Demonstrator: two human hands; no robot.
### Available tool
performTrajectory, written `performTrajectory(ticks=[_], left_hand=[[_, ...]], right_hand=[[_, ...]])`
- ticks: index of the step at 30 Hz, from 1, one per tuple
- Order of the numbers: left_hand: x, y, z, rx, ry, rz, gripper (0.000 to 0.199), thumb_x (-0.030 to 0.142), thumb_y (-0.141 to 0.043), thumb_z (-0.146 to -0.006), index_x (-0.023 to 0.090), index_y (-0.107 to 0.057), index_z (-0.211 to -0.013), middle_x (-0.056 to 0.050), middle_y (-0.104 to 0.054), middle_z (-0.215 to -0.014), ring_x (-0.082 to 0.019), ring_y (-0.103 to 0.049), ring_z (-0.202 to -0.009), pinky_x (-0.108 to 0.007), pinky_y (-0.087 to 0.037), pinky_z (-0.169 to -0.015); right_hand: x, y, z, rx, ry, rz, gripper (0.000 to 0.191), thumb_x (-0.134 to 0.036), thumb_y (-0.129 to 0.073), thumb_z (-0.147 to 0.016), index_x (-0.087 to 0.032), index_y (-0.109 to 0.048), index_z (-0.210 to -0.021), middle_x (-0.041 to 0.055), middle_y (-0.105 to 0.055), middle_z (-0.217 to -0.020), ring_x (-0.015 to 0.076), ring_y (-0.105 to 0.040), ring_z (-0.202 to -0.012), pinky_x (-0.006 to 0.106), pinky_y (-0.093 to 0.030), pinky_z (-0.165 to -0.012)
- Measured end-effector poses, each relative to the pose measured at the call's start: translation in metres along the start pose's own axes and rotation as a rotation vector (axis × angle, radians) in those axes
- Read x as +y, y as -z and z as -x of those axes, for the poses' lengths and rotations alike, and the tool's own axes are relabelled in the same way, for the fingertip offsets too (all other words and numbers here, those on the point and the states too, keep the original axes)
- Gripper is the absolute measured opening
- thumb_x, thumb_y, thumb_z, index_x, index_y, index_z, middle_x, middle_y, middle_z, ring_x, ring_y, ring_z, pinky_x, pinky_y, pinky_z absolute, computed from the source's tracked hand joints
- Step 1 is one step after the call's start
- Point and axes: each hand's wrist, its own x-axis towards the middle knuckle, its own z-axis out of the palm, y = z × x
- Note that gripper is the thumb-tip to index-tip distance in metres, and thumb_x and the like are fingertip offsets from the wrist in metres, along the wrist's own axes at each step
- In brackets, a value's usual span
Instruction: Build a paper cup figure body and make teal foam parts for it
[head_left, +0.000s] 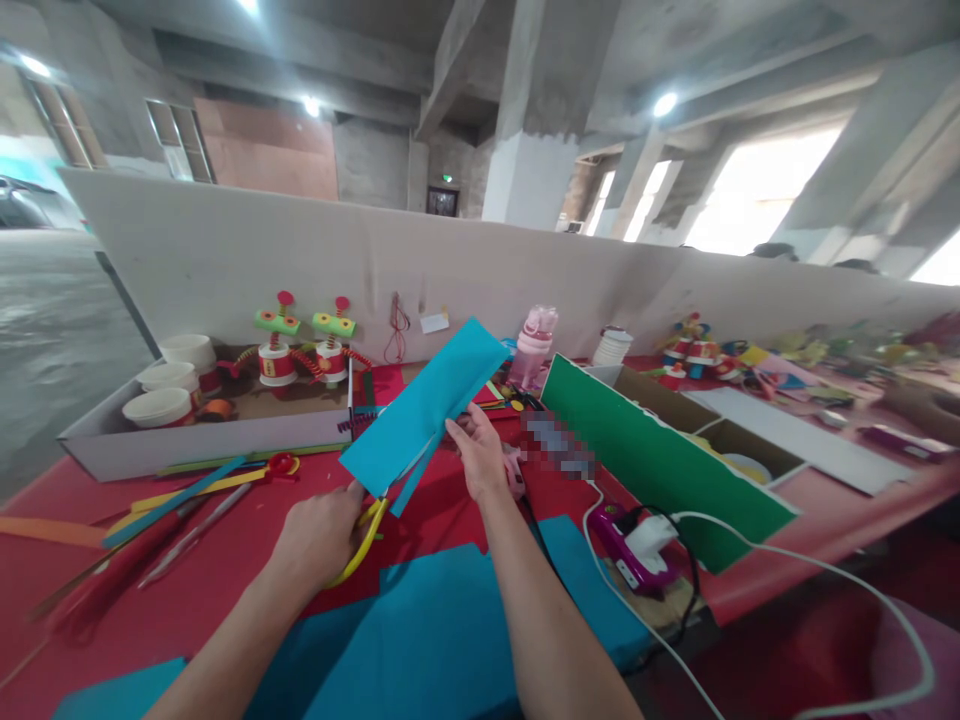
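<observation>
A blue sheet of paper (431,400) is held up at a slant above the red table. My right hand (480,450) pinches its lower right edge between thumb and fingers. My left hand (319,535) is closed on the yellow handles of a pair of scissors (367,545). The scissor blades lie along the sheet's lower edge, where a narrow blue strip (411,487) hangs partly cut away. More blue paper (427,630) lies on the table under my forearms.
A white box (225,445) with paper cups and two cup figures (276,365) stands left. Paper strips (187,500) lie before it. On the right are a green-sided box (652,455), a purple power strip (634,560) with white cable, and a pink bottle (534,350).
</observation>
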Motion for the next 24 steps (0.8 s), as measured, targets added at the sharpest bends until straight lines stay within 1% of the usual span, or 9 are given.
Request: performTrajectory(ticks=[4, 8, 12, 16, 24], left_hand=[[0.0, 0.0003, 0.0001, 0.002, 0.012, -0.006, 0.024, 0.027, -0.035, -0.09, 0.016, -0.055, -0.098, -0.017, -0.071, -0.091, -0.036, -0.069, -0.087, -0.039, -0.049, -0.063], [0.0002, 0.001, 0.0009, 0.004, 0.003, -0.01, 0.026, 0.028, -0.035, -0.09, 0.017, -0.055, -0.101, -0.017, -0.07, -0.091, -0.036, -0.069, -0.088, -0.038, -0.048, -0.063], [-0.0001, 0.0017, 0.0016, -0.002, -0.021, -0.001, 0.024, 0.027, -0.037, -0.089, 0.017, -0.055, -0.103, -0.016, -0.07, -0.092, -0.035, -0.069, -0.088, -0.038, -0.048, -0.063], [-0.0009, 0.0012, 0.001, -0.028, -0.027, 0.017, 0.025, 0.025, -0.039, -0.088, 0.017, -0.055, -0.106, -0.016, -0.071, -0.092, -0.035, -0.069, -0.087, -0.037, -0.047, -0.063], [-0.0014, -0.0001, 0.0008, -0.038, -0.057, 0.057, 0.025, 0.025, -0.04, -0.087, 0.018, -0.056, -0.104, -0.015, -0.072, -0.094, -0.033, -0.069, -0.086, -0.034, -0.046, -0.062]], right_hand=[[-0.0003, 0.0027, -0.0009, 0.009, 0.001, 0.085, 0.045, -0.041, -0.073, -0.071, -0.022, -0.064, -0.111, 0.0025, -0.069, -0.086, 0.0203, -0.064, -0.084, 0.034, -0.054, -0.076], [-0.0005, 0.0032, -0.001, -0.021, -0.013, 0.028, 0.044, -0.041, -0.072, -0.073, -0.022, -0.062, -0.111, 0.0023, -0.068, -0.088, 0.0181, -0.064, -0.079, 0.033, -0.055, -0.074], [0.0021, 0.0029, -0.0013, -0.022, -0.008, -0.027, 0.037, -0.037, -0.074, -0.073, -0.022, -0.063, -0.105, 0.0018, -0.068, -0.088, 0.0169, -0.063, -0.079, 0.031, -0.054, -0.074], [0.0046, 0.0045, -0.0024, 0.004, 0.011, -0.027, 0.036, -0.037, -0.073, -0.074, -0.023, -0.063, -0.106, 0.0013, -0.068, -0.09, 0.0162, -0.063, -0.081, 0.031, -0.053, -0.077], [-0.0013, 0.0063, -0.0029, 0.003, 0.026, -0.021, 0.036, -0.036, -0.073, -0.074, -0.022, -0.063, -0.106, 0.001, -0.068, -0.087, 0.0156, -0.063, -0.078, 0.029, -0.053, -0.073]])
